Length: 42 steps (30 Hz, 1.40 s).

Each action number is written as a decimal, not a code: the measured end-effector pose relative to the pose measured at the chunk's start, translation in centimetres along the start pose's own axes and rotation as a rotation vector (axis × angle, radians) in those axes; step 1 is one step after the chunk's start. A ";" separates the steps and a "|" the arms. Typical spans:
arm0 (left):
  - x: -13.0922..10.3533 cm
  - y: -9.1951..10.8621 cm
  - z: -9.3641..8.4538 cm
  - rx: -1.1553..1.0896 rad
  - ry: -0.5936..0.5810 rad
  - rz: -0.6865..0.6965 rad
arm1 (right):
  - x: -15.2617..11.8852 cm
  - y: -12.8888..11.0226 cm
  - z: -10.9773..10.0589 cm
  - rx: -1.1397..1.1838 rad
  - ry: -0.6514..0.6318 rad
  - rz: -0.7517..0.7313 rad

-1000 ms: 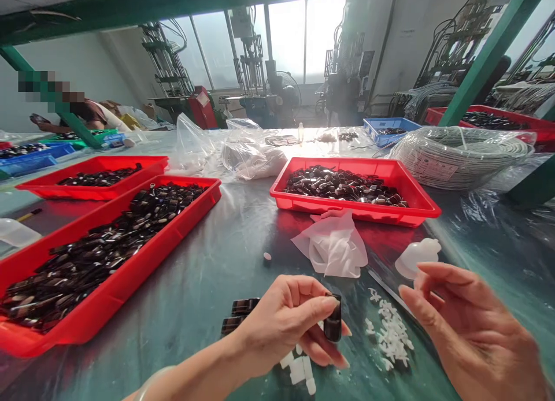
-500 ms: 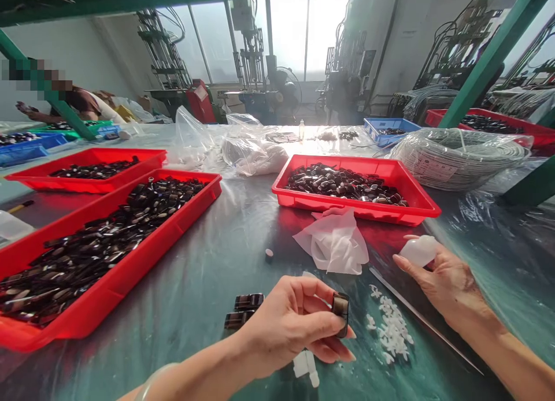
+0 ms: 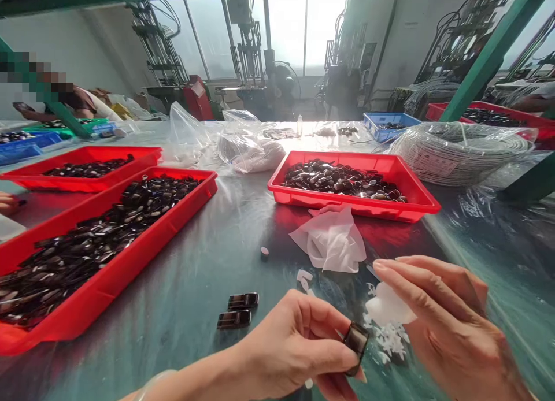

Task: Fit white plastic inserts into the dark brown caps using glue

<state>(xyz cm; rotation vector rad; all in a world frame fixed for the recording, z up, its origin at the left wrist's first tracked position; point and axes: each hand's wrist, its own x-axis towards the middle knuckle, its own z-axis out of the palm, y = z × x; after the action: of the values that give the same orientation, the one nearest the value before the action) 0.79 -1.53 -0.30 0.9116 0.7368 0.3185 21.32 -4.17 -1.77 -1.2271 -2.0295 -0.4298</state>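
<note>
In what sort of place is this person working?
Probably a factory workshop: tall machines stand near bright windows, and red trays holding many small dark parts sit on the worktable.

A dark green, glossy tabletop (image 3: 182, 308) spreads beneath both hands. Just beyond the left wrist, two black pieces (image 3: 237, 310) lie side by side. Past the left hand (image 3: 299, 349) are a few white pieces (image 3: 304, 278), with one small white oval (image 3: 264, 251) farther out. A heap of white bits (image 3: 392, 343) sits between the hands, nearer the right hand (image 3: 451, 320). Beyond them rest a crumpled white sheet (image 3: 333, 242), then a red tray (image 3: 390, 209). A long red tray (image 3: 130, 268) stands left of the left hand; a plastic-wrapped coil (image 3: 459, 158) lies well beyond the right.
</note>
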 end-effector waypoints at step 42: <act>-0.2 0.0 0.0 0.099 -0.035 -0.070 | -1.3 -0.1 -0.1 0.043 -0.047 -0.115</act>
<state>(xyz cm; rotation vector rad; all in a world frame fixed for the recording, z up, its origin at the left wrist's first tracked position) 0.62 -1.63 -0.20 0.9801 0.7556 0.2057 21.64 -5.09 -2.63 -1.1086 -2.1452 -0.4136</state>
